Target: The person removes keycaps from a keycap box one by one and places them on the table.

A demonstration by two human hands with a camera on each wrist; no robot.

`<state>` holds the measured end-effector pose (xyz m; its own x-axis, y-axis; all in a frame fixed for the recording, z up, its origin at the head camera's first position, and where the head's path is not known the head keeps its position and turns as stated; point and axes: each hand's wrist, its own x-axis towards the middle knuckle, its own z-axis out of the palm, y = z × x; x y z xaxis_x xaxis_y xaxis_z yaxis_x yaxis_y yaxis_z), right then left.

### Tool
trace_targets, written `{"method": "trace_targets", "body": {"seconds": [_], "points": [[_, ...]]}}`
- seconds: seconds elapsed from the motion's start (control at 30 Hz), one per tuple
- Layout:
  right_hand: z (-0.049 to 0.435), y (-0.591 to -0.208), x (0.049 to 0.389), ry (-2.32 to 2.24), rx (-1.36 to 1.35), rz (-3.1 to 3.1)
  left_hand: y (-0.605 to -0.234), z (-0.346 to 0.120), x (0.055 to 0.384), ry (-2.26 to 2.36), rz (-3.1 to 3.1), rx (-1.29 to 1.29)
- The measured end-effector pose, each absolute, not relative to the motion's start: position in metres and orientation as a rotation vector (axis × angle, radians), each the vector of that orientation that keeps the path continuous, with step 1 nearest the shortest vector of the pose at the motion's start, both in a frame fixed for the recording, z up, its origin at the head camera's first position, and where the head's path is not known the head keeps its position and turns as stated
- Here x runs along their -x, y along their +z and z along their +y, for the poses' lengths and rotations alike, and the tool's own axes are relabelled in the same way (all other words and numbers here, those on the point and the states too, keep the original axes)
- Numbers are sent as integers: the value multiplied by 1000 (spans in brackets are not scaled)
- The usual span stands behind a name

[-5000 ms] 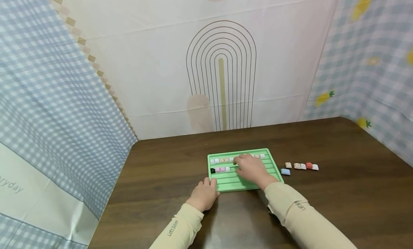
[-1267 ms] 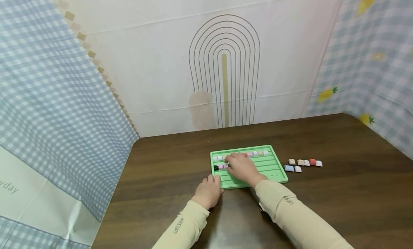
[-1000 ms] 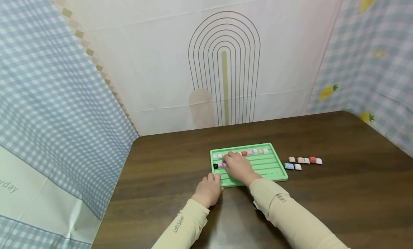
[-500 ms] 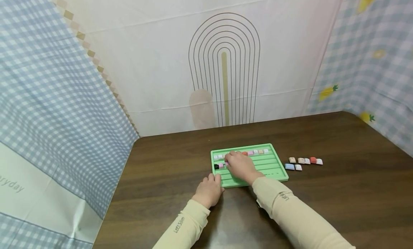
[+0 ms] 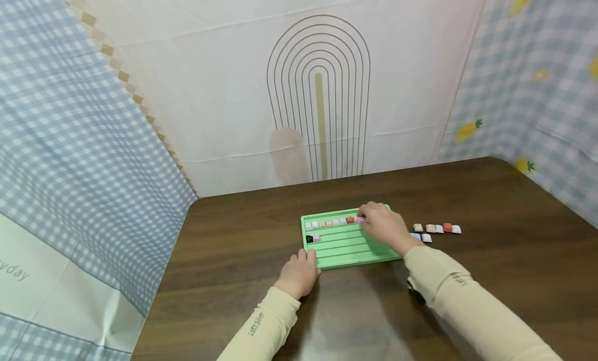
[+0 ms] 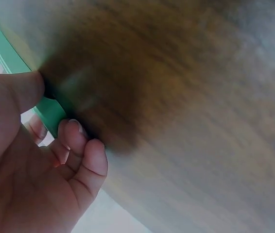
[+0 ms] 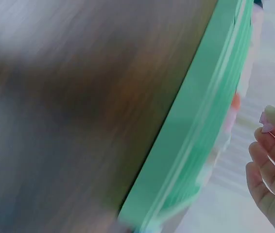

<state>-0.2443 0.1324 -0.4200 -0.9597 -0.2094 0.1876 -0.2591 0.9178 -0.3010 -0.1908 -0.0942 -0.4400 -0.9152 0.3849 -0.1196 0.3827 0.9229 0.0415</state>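
Note:
A light green slotted tray (image 5: 345, 242) lies on the table, with keycaps standing in its two back rows. White, beige, red and pink keycaps line the back row; a black keycap (image 5: 310, 239) and a pink keycap (image 5: 316, 237) sit at the left of the second. My left hand (image 5: 299, 273) grips the tray's front left corner, thumb and fingers on either side of it in the left wrist view. Over the tray's right part, my right hand (image 5: 385, 227) pinches a small pink keycap (image 7: 266, 123) between thumb and forefinger. It hides the back row's right end.
To the right of the tray lie loose keycaps: a beige one (image 5: 418, 227), a red one (image 5: 447, 227), several whitish ones and, partly behind my right hand, a blue one (image 5: 415, 237). The brown table (image 5: 224, 257) reaches back to a cloth wall (image 5: 224, 117).
My right hand has lifted a pink keycap from the second row and moved right with it. Earlier, a white keycap left that row; one now lies beside the blue keycap. My left hand stays put.

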Motion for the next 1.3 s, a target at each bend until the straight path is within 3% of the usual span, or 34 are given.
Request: {"method": "trace_targets", "body": {"seconds": [0.3,0.5,0.9,1.3], "points": [[222,-414,222,434,-248,-3020,-437,-97,193,29,2950,-579],[258,-422,207,399,-183,-3088,-434,-99,191,23,2964,-584],[260,-443,200,328,-144,-3081,-437,-98,191,47,2932,-583],[260,-437,197,405,-110,-3029,-439,-95,191,62,2946,-604]]}}
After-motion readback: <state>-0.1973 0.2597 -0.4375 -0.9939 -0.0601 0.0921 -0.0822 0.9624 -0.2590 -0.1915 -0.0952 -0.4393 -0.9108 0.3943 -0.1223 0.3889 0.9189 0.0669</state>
